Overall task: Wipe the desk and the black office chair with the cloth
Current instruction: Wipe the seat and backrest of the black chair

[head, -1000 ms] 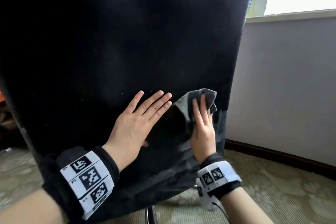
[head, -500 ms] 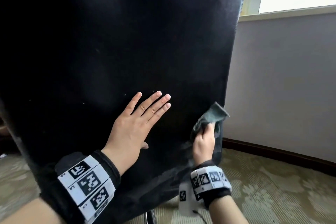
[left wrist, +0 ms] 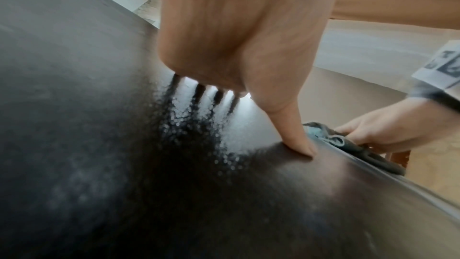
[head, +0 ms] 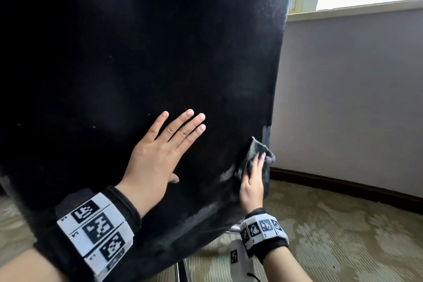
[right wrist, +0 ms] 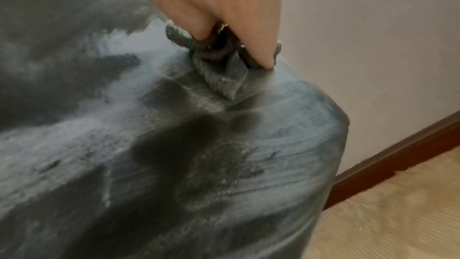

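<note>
**Fingers press a cloth against the chair back's edge**

The fingers (head: 258,162) of the right hand (head: 251,186) curl around a bunched grey-green cloth (head: 253,155), pinning it to the lower right edge of the black office chair (head: 142,41). The left hand (head: 155,155) lies flat on the chair back just beside it, fingers straight and slightly spread, holding nothing and seemingly steadying the chair.

The right wrist view shows the cloth (right wrist: 219,72) crumpled under the thumb and fingers, with pale streaks across the dark surface around it. Whether these are dust or damp smears cannot be told.

Judging by its folds, the cloth is soft, light and limp; it is best held bunched in the palm so it does not slip loose. The chair back looks smooth and firm. A metal leg shows beneath, so the chair may turn or roll under pressure, and a bracing hand on the back seems wise.

Counted: one cloth, one chair, two hands, two marker-patterned wristbands. The bench is out of view. A carpeted floor (head: 343,236) and pale wall (head: 354,98) lie beyond.
</note>
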Available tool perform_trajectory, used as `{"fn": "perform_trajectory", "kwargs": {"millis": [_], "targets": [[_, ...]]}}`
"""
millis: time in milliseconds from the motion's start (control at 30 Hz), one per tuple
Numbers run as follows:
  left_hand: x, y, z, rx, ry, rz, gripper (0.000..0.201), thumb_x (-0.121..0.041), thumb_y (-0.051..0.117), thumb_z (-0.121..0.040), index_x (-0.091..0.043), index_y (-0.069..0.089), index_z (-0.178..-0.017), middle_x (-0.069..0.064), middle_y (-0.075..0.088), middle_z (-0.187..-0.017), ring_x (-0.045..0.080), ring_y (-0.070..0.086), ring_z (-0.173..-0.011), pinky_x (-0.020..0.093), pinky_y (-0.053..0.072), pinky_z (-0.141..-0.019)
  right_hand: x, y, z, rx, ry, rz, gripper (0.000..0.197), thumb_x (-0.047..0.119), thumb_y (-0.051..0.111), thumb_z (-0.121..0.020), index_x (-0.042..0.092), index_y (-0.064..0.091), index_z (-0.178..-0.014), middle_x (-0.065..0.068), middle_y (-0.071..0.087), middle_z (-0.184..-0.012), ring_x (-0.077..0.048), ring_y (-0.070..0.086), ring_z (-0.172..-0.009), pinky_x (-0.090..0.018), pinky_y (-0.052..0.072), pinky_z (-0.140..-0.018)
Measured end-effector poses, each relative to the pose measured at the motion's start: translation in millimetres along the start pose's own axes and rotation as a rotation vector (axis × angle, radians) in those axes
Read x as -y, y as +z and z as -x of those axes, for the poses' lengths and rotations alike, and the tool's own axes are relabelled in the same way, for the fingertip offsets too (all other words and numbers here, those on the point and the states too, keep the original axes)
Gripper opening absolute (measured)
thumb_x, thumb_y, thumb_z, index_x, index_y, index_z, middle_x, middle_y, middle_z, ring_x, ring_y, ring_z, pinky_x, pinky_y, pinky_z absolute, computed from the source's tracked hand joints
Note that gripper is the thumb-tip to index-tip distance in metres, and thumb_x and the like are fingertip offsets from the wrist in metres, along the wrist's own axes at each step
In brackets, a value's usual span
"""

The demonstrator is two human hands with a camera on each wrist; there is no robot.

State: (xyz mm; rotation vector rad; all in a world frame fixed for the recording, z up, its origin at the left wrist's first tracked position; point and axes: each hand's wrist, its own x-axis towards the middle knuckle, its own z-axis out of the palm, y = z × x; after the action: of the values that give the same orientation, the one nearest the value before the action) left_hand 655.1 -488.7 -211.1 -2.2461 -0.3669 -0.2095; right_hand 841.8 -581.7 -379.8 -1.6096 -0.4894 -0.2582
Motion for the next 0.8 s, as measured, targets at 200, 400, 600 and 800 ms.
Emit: {"fn": "perform_trajectory", "kwargs": {"millis": [200,400,600,800], "targets": [[-3,0,-1,0.001,-0.017,0.014,0.112,-0.062,0.042,-0.087,-0.011,-0.048,-0.13,0.006,-0.058,-0.132,0.025,-0.054,-0.12,0.05,-0.037,-0.091,56,-10,-60,0.011,-0.069,-0.019,0.034,0.006,0.041,-0.097,-0.005,0.045,-0.129,-0.019,0.043,-0.139,-0.028,0.038,-0.132,-0.025,0.024,-0.109],[-3,0,-3,-0.016,-0.009,0.02,0.112,-0.063,0.043,-0.086,-0.012,-0.045,-0.133,0.006,-0.057,-0.134,0.025,-0.055,-0.118,0.049,-0.036,-0.094,14,-23,-69,0.013,0.076,-0.06,0.052,0.013,0.036,-0.101,0.014,0.016,-0.149,0.001,0.01,-0.158,-0.011,0.016,-0.143,-0.002,0.013,-0.102],[-7,1,-6,-0.04,-0.01,0.024,0.111,-0.063,0.043,-0.087,-0.011,-0.043,-0.135,0.008,-0.056,-0.135,0.026,-0.055,-0.118,0.05,-0.036,-0.095,-6,-27,-71,0.081,0.256,0.171,0.032,0.01,0.037,-0.099,-0.004,0.048,-0.126,-0.024,0.048,-0.134,-0.037,0.044,-0.124,-0.03,0.03,-0.094],[-8,4,-9,-0.034,-0.013,0.033,0.109,-0.062,0.04,-0.088,-0.012,-0.045,-0.134,0.007,-0.057,-0.134,0.025,-0.056,-0.117,0.049,-0.036,-0.094,33,-29,-101,0.048,-0.029,-0.047,0.054,0.013,0.037,-0.101,0.014,0.015,-0.15,-0.001,0.014,-0.157,-0.01,0.014,-0.142,0.005,0.011,-0.098]]}}
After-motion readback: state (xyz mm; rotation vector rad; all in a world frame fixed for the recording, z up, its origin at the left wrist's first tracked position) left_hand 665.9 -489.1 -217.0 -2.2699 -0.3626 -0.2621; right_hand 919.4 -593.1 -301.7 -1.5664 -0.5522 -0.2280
